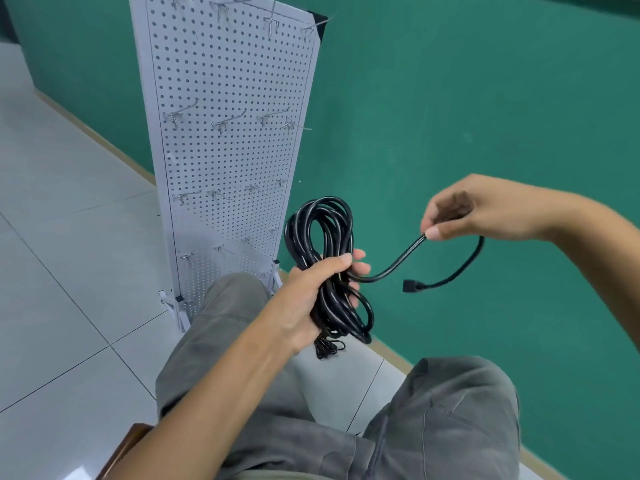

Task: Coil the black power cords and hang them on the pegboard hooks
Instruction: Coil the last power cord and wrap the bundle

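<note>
My left hand [313,292] grips a coiled black power cord [320,230] around its middle, with loops sticking out above and below the fist. The cord's free tail runs right to my right hand [464,211], which pinches it between thumb and fingers. Past that pinch the tail curves down to a black plug end [412,285] hanging in the air. The white pegboard [228,150] stands upright just behind and left of the coil. Its metal hooks [221,123] sit in several rows and all look bare.
The pegboard stands on white feet [173,306] on a pale tiled floor [69,237], against a green wall [450,98]. My knees in grey trousers [242,341] fill the lower view. A brown chair edge [128,445] shows at the bottom left.
</note>
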### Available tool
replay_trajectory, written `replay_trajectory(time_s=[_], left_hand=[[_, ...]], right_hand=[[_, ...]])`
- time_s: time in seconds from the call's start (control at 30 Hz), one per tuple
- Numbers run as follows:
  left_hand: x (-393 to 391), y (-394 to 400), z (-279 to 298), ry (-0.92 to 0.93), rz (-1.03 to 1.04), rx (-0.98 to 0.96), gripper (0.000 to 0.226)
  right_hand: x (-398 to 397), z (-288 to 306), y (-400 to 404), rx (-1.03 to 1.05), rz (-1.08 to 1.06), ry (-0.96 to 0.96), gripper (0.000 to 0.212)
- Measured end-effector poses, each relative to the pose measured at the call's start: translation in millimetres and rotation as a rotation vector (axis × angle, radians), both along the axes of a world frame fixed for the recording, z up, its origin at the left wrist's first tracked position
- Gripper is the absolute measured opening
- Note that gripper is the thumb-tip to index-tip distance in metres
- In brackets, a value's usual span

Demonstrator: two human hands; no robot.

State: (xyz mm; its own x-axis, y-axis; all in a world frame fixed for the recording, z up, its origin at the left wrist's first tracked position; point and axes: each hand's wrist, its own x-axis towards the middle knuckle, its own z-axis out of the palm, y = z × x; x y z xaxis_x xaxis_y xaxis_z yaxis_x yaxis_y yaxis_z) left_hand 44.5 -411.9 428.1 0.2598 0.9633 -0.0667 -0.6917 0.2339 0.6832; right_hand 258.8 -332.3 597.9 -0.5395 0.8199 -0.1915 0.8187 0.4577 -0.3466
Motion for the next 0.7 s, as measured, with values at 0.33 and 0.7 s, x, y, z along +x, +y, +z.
replay_trajectory(time_s=[0.33, 0.7], left_hand=[[15, 1, -5, 1.033, -0.126, 0.455, 0.037], [30, 26, 15, 1.623, -0.271, 0.614, 0.035]], right_hand=[[-4, -27, 33, -0.285, -0.218, -0.007, 0.015], [-57, -7, 32, -0.248, -0.135, -0.127, 0.044]])
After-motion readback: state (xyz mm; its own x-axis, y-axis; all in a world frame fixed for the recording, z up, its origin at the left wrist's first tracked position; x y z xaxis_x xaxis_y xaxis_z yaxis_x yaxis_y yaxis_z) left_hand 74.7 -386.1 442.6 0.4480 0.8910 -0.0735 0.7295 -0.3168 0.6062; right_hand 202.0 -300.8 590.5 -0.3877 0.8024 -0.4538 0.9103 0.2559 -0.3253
